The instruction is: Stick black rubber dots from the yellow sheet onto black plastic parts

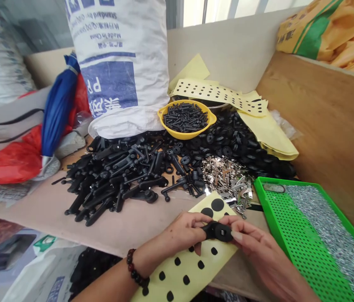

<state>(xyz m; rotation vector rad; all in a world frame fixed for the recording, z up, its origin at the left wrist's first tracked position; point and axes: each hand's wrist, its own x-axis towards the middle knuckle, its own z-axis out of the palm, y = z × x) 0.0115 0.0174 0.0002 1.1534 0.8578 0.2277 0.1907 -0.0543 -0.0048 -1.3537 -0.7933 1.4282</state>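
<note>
Above a yellow sheet with black round pads point(201, 265), I hold a black plastic crank handle point(223, 232) with both hands. My left hand point(179, 230), with a beaded bracelet at the wrist, is closed on its narrow arm. The fingers of my right hand point(252, 237) pinch the edge of its round end, which faces up and has a small slot in the middle. Whether a thin pad lies on that round end I cannot tell. Just beyond my hands is a heap of small shiny metal clips point(225, 178).
A pile of black crank handles point(117, 176) lies left of the clips. Behind stand a yellow bowl of black screw-like parts point(161, 115) and a white sack point(123, 50). Black round parts point(236, 138) and dotted sheets point(220, 94) lie back right. A green tray point(285, 235) holds small metal pieces.
</note>
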